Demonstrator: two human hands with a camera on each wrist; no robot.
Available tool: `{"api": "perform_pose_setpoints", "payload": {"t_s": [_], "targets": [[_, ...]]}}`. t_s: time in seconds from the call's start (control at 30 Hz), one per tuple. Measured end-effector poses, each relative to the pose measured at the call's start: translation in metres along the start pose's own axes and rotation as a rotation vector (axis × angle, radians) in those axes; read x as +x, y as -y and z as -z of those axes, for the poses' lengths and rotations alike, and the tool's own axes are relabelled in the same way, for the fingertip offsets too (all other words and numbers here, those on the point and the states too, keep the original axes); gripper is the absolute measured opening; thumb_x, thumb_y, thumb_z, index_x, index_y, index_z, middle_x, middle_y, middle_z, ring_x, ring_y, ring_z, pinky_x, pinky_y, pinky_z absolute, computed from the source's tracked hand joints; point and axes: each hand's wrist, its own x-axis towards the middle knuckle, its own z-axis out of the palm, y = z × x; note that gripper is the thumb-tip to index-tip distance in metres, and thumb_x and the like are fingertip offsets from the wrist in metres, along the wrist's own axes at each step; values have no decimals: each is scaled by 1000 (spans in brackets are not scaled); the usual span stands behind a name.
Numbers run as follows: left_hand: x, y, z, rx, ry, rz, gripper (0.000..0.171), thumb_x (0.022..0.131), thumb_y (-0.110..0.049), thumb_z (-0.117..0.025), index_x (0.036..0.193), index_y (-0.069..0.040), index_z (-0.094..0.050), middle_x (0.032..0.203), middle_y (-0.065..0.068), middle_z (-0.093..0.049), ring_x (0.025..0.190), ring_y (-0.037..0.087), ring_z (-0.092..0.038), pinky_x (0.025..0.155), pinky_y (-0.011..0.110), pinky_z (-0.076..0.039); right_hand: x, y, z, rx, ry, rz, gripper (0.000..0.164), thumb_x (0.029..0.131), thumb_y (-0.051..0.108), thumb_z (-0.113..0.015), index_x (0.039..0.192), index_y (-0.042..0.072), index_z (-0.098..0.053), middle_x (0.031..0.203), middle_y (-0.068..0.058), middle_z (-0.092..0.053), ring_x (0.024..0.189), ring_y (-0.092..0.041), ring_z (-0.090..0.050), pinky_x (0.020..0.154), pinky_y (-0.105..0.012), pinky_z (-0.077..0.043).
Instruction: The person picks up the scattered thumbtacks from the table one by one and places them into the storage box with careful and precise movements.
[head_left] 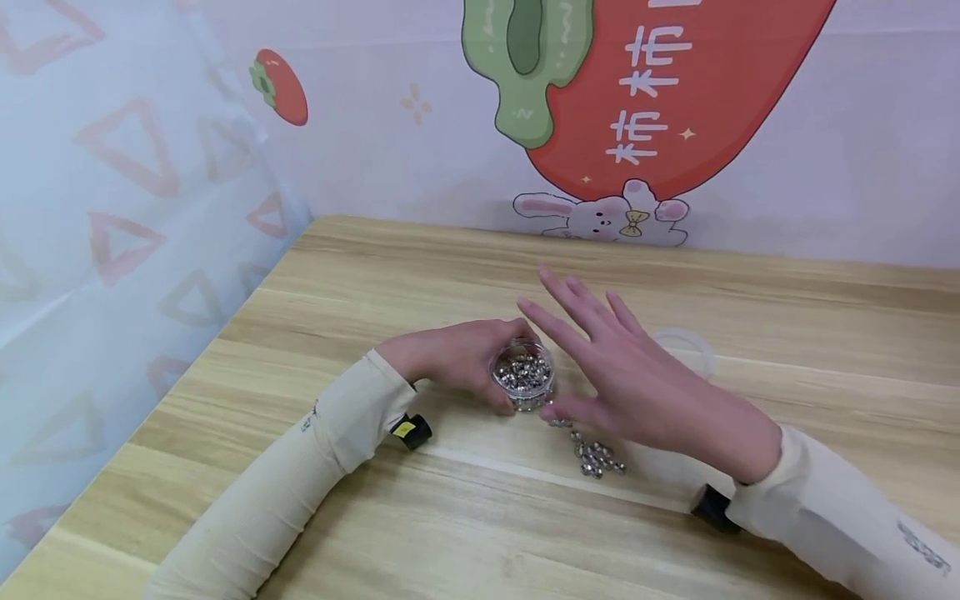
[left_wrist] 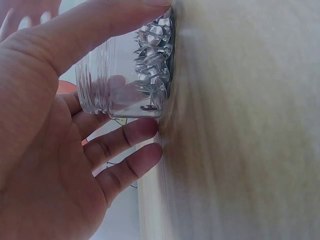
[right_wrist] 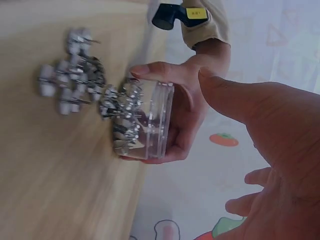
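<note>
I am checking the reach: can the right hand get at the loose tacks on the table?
Probably yes: the right hand looks empty, and the loose tacks lie near it, outside the jar, with nothing on them.

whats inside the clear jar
The clear jar holds a heap of silvery thumbtacks at its bottom. Any buried in the middle are covered by others, and the left grip hides part of the jar's side.

On the table point(head_left: 450, 525), a jar point(left_wrist: 121, 65) with tacks point(head_left: 523, 372) inside, between left hand point(head_left: 461, 358) and right hand point(head_left: 622, 367); loose tacks point(head_left: 597, 458) front-right; lid point(head_left: 701, 347) farther right.
</note>
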Motion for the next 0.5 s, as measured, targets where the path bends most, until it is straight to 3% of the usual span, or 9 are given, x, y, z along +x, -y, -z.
{"api": "perform_pose_setpoints", "payload": {"t_s": [0.17,0.3,0.5], "targets": [[1,-1,0,3,4,34,80,64,-28,-87,130,-16,-44,128,1,-58,113,11,-52,102,32,-43,-30,0,7,-17,32,-23,103,74,43,-80,154,22,-20,162,-9,-14,144,-36,-15,109,-72,-19],[1,-2,0,-4,7,40,79,64,-28,-87,130,-15,-44,127,2,-58,111,12,-52,101,34,-44,-52,0,12,-35,10,-12,102,72,39,-82,153,21,-23,160,-11,-22,142,-37,-21,107,-71,-24],[1,-3,0,-5,8,57,80,64,-28,-87,130,-17,-44,127,1,-58,111,12,-52,101,35,-44,-64,0,15,-27,-45,25,96,73,40,-81,151,18,-30,153,-10,-37,137,-35,-33,104,-69,-31]]}}
